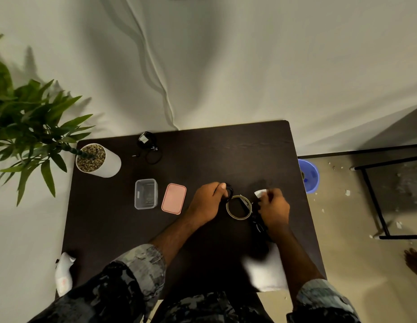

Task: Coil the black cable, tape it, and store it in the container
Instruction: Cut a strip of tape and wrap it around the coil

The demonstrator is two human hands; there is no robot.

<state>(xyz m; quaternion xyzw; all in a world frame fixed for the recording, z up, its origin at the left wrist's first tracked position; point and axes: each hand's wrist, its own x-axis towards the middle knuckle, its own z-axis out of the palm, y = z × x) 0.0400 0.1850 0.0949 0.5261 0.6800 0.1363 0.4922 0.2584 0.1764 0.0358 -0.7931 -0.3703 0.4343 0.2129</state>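
Observation:
The black cable (pixel 229 194) is gripped in my left hand (pixel 208 201), right of the table's middle. More of its dark loops show under my right hand (pixel 274 209). My right fingertips pinch a short white strip of tape (pixel 260 193). The tape roll (pixel 229 209), a pale ring, lies flat on the table between my two hands. The clear plastic container (pixel 145 194) stands open to the left. Its pink lid (pixel 174 198) lies beside it.
The dark table (pixel 202 159) stands against a white draped wall. A potted plant (pixel 97 160) is at its back left, and a second black cable bundle (pixel 148 145) at the back. A white cloth (pixel 267 272) lies near the front edge. A blue bucket (pixel 308 176) stands on the floor, right.

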